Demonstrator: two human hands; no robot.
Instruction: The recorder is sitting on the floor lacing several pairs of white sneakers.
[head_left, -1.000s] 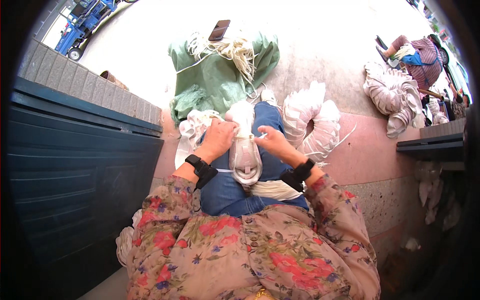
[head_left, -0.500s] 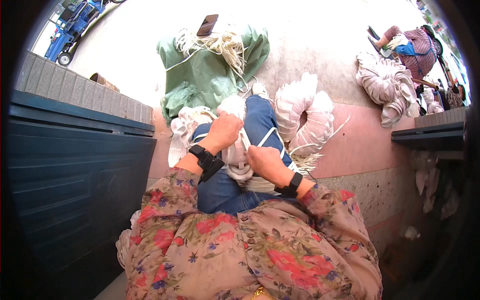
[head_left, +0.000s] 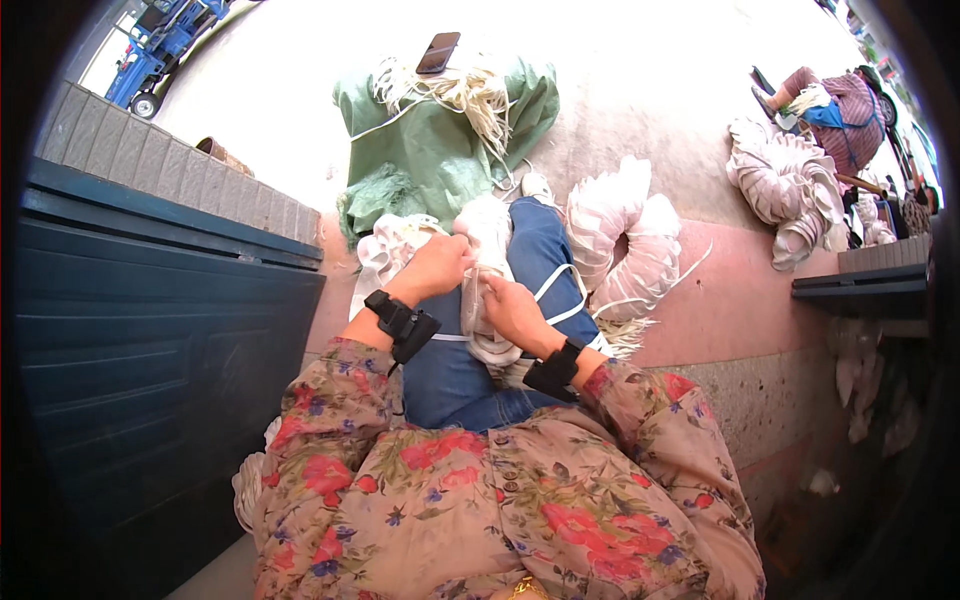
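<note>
A long bundle of gathered white fabric [head_left: 487,232] lies lengthwise between my legs, over my jeans. My left hand [head_left: 436,266] is closed at the bundle's left side, its fingertips pinched. My right hand [head_left: 517,314] is closed too, thumb and forefinger pressed together on top of the bundle, just below the left fingertips. Both seem to pinch a thin white strap at the bundle; the short piece between them is mostly hidden by the fingers. A loose white strap [head_left: 560,279] loops over my right thigh. More white fabric [head_left: 384,253] lies past my left wrist.
Ahead stands a green-cloth-covered heap [head_left: 437,160] topped with cream cords [head_left: 474,100] and a black phone [head_left: 438,53]. To the right rest a coiled white fabric bundle [head_left: 622,240] and another bundle [head_left: 785,185] near a seated person [head_left: 850,120]. A dark blue door [head_left: 160,370] borders the left.
My right hand has moved up and left along the bundle, and my left hand slightly down, so the fingertips now nearly meet. The whole view has shifted slightly.
</note>
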